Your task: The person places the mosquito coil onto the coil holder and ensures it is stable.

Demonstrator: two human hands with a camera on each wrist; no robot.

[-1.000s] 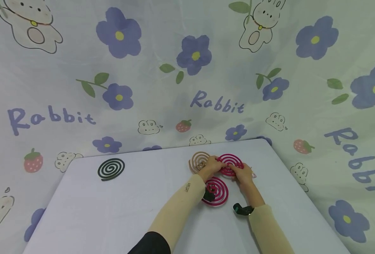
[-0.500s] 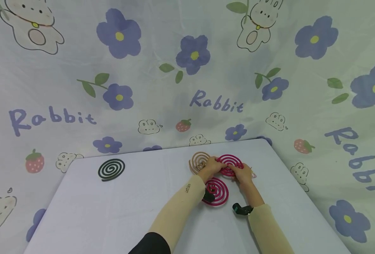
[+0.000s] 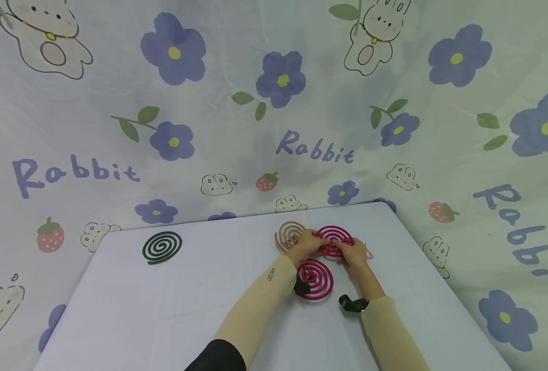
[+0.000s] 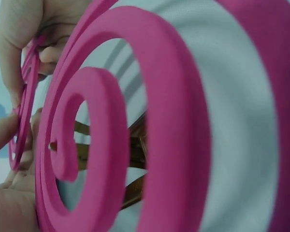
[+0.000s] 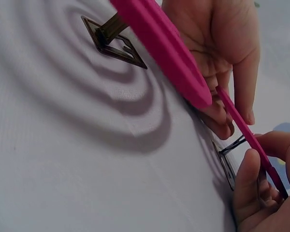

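Note:
Both hands are at a pink mosquito coil (image 3: 333,228) toward the back right of the table. My left hand (image 3: 306,244) pinches its left side, and my right hand (image 3: 355,253) pinches the right, thumbs close together near the middle. Under it, in the right wrist view, a small metal stand (image 5: 222,152) rises from the cloth. Nearer, below my left wrist, a second pink mosquito coil (image 3: 331,281) sits raised on a metal stand (image 5: 108,32); it fills much of the left wrist view. Partly behind my left hand lies a tan mosquito coil (image 3: 277,238).
A dark green mosquito coil (image 3: 163,248) lies at the back left of the white table (image 3: 163,309). Right of my right hand, a small pinkish item (image 3: 370,254) partly shows. A printed rabbit curtain (image 3: 237,129) hangs behind the table edge.

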